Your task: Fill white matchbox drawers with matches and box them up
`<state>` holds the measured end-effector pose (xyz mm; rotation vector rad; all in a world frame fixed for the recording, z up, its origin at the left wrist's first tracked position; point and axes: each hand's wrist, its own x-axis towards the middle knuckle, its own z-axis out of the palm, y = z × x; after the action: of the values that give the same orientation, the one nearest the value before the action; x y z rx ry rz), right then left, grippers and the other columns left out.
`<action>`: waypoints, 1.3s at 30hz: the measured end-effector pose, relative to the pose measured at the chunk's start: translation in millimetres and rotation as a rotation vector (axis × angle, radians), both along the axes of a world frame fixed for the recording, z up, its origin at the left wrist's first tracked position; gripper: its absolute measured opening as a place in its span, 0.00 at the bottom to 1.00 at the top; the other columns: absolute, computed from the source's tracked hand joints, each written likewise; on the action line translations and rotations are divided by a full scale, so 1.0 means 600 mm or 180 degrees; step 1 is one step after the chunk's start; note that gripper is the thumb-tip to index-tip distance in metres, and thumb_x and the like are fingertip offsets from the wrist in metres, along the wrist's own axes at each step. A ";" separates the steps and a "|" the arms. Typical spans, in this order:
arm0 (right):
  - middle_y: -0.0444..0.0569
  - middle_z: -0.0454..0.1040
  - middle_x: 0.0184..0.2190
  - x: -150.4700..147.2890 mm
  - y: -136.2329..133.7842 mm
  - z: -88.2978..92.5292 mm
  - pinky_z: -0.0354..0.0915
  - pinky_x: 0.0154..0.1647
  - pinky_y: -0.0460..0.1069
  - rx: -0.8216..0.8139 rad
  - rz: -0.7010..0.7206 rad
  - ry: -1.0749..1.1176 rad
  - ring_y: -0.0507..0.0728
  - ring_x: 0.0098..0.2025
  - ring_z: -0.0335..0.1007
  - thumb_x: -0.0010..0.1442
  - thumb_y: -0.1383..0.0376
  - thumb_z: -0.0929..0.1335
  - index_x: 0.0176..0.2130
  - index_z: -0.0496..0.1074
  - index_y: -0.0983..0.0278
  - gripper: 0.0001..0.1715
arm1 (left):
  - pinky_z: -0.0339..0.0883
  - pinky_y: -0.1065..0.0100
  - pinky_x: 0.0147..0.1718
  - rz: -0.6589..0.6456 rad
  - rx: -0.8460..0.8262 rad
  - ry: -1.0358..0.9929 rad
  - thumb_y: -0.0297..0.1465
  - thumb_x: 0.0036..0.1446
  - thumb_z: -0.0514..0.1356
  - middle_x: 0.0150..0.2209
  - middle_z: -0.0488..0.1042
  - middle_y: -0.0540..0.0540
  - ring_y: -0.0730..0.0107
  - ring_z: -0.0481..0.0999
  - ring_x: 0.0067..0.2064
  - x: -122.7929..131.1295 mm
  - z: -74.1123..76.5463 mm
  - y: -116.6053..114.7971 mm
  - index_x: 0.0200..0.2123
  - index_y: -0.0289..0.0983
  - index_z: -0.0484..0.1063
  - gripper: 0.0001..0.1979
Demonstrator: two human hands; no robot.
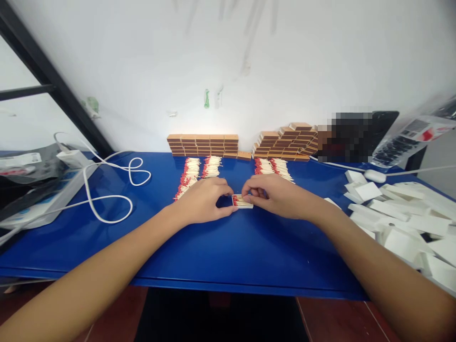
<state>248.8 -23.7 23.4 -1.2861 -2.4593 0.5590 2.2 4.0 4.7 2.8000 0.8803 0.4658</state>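
In the middle of the blue table lies a small white matchbox tray (243,207) with red-headed matches (239,201) in it. My left hand (204,199) grips the tray's left end between thumb and fingers. Over its right part, my right hand (276,194) is closed in a pinch, fingertips on the matches. Rows of loose matches lie beyond: a left pair of piles (212,166), partly behind my left hand, and a right pair of piles (263,166) behind my right hand.
Brown matchboxes are stacked against the wall in a left stack (203,145) and a right stack (285,142). Many white trays (409,218) are heaped at the right. A white cable (107,221) loops at the left, beside a power strip (46,199). A plastic bottle pack (402,142) stands back right.
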 end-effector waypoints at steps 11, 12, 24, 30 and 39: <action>0.46 0.72 0.30 -0.007 -0.005 -0.005 0.57 0.34 0.50 0.0188 -0.0010 0.0116 0.56 0.35 0.66 0.70 0.60 0.68 0.39 0.76 0.61 0.09 | 0.71 0.59 0.46 -0.0028 0.0071 0.0023 0.40 0.66 0.66 0.42 0.80 0.43 0.57 0.79 0.45 -0.001 0.000 0.001 0.45 0.38 0.81 0.12; 0.46 0.72 0.31 -0.007 -0.005 -0.005 0.57 0.34 0.50 0.0200 -0.0005 0.0114 0.56 0.35 0.66 0.70 0.60 0.68 0.39 0.76 0.61 0.09 | 0.71 0.59 0.46 -0.0032 0.0070 0.0029 0.40 0.66 0.66 0.42 0.80 0.43 0.57 0.79 0.45 -0.001 0.000 0.001 0.46 0.38 0.81 0.12; 0.46 0.72 0.30 -0.014 0.001 -0.015 0.57 0.34 0.50 0.0265 -0.0097 0.0100 0.55 0.32 0.65 0.70 0.61 0.67 0.39 0.76 0.61 0.09 | 0.71 0.59 0.45 -0.0016 0.0034 0.0079 0.40 0.67 0.66 0.42 0.80 0.43 0.57 0.78 0.46 0.000 0.001 -0.001 0.45 0.37 0.81 0.12; 0.45 0.71 0.29 -0.017 0.002 -0.018 0.57 0.34 0.49 0.0293 -0.0126 0.0121 0.54 0.31 0.65 0.69 0.63 0.68 0.38 0.75 0.62 0.07 | 0.71 0.58 0.45 -0.0017 0.0089 0.0056 0.39 0.67 0.66 0.41 0.79 0.43 0.58 0.78 0.44 0.000 0.001 -0.001 0.45 0.38 0.81 0.12; 0.46 0.73 0.30 -0.007 0.000 -0.011 0.57 0.35 0.50 0.0096 0.0074 0.0067 0.56 0.34 0.67 0.71 0.62 0.67 0.39 0.77 0.61 0.10 | 0.72 0.58 0.46 -0.0019 0.0074 0.0064 0.41 0.67 0.66 0.42 0.80 0.43 0.57 0.79 0.45 -0.001 0.001 -0.001 0.46 0.37 0.81 0.13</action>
<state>244.5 -24.0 16.7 -1.2353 -2.4591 0.5366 1.9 3.3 5.4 2.8324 0.8758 0.4506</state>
